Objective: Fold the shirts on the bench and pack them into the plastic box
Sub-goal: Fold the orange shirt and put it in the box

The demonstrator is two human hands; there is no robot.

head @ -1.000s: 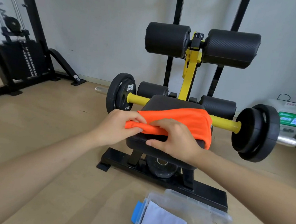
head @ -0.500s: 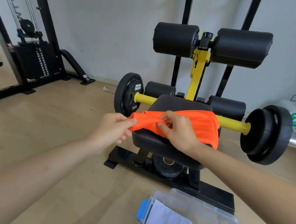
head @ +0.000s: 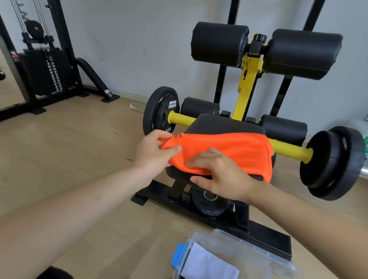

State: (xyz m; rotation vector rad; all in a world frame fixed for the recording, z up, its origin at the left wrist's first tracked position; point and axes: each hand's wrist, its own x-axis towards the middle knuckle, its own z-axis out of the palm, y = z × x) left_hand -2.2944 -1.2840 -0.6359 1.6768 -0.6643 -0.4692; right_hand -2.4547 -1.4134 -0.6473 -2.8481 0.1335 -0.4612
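Left hand: my left hand (head: 152, 152) has the left corner of the orange shirt (head: 229, 152) pinched between thumb and fingertips, lifted just off the pad's edge.
Right hand: my right hand (head: 222, 176) lies over the near edge of the shirt with the fingers lightly bent on the cloth and the thumb low against the front of the pad. I cannot tell whether it actually grips the fabric or only presses it.
Shirt: it is spread across the black worktop (head: 225, 125), partly bunched, with its right side draping over the pad's right edge.
Box: the clear plastic box (head: 247, 246) sits on the wooden floor (head: 65, 150) just in front of the bench frame, lid off, blue clips (head: 176, 255) on its sides.
Inside the box: a folded white shirt (head: 210, 274) lies on top, and there is something dark beneath it that I can't make out.
Around the worktop: a yellow bar (head: 290, 149) runs behind the pad, with black weight plates at the left end (head: 161, 112) and the right end (head: 331, 162). Two black roller pads (head: 219, 43) sit high above.
Under the worktop: another plate (head: 208, 202) rests on the base.
Far left: a cable machine (head: 44, 67) stands by the wall.
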